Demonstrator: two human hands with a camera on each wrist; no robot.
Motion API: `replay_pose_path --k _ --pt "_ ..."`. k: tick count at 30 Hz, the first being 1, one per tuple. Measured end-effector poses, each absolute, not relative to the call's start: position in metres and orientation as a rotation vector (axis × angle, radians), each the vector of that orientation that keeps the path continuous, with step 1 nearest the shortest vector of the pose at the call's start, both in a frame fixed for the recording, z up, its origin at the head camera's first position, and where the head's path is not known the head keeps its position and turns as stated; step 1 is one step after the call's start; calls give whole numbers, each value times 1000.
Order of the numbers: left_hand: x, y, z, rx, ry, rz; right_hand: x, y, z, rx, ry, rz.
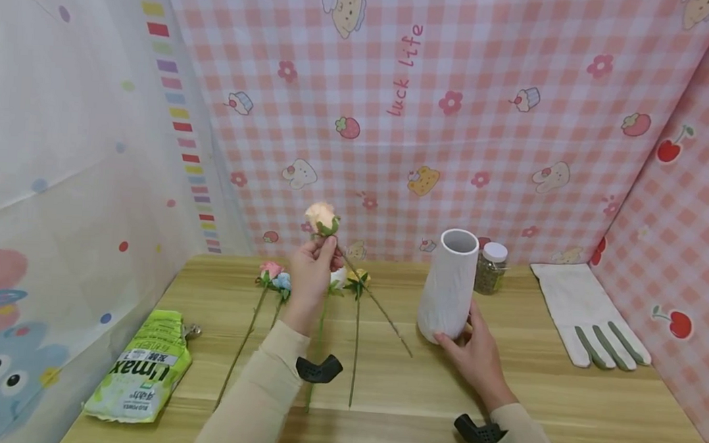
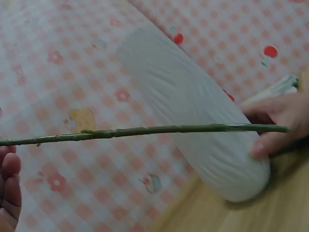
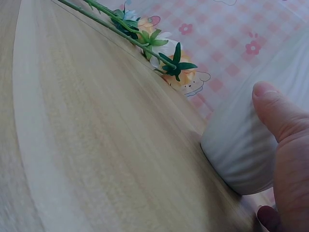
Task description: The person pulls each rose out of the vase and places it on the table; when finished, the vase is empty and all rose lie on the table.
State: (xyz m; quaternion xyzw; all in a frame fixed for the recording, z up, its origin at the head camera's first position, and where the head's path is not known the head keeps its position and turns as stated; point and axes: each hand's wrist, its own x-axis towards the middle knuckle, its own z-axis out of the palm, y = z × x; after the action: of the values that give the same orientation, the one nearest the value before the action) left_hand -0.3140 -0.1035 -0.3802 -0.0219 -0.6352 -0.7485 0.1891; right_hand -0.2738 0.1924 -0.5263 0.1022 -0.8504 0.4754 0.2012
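Observation:
My left hand (image 1: 312, 276) pinches a peach artificial rose (image 1: 321, 217) by its stem, just under the bloom. The stem slants down to the right over the table; in the left wrist view the green stem (image 2: 159, 129) crosses in front of the vase. With thumb and fingers round its lower part, my right hand (image 1: 476, 361) holds a white ribbed vase (image 1: 448, 288) on the table, its mouth upward. The right wrist view shows the thumb (image 3: 275, 108) on the vase wall. Beside my left hand lie a pink rose (image 1: 271, 268), a blue flower (image 1: 282, 282) and a yellow flower (image 1: 358, 279).
A white flower (image 1: 337, 277) lies partly hidden behind my left hand. Behind the vase stands a jar with a white lid (image 1: 493, 267). White-and-green gloves (image 1: 589, 317) lie at the right, a green bag (image 1: 141, 368) at the left. Patterned cloth (image 1: 433, 138) hangs behind the table.

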Motion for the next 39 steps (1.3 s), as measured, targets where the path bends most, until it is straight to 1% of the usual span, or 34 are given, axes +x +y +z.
replay_pose_path --k 10,18,26,31,39 --pt "-331 -67 -433 -61 -2227 -1996 -274 191 -526 277 -2369 1357" --pt "-343 -32 -464 -59 -2511 -1729 -274 191 -527 255 -2380 1387" --pt "-347 -14 -493 15 -2634 -1467 -274 191 -525 247 -2398 1358" --pt "-346 -9 -502 37 -2676 -1283 -274 190 -524 253 -2384 1371" --pt "-336 -10 -505 12 -2683 -1311 -274 192 -524 252 -2395 1361"
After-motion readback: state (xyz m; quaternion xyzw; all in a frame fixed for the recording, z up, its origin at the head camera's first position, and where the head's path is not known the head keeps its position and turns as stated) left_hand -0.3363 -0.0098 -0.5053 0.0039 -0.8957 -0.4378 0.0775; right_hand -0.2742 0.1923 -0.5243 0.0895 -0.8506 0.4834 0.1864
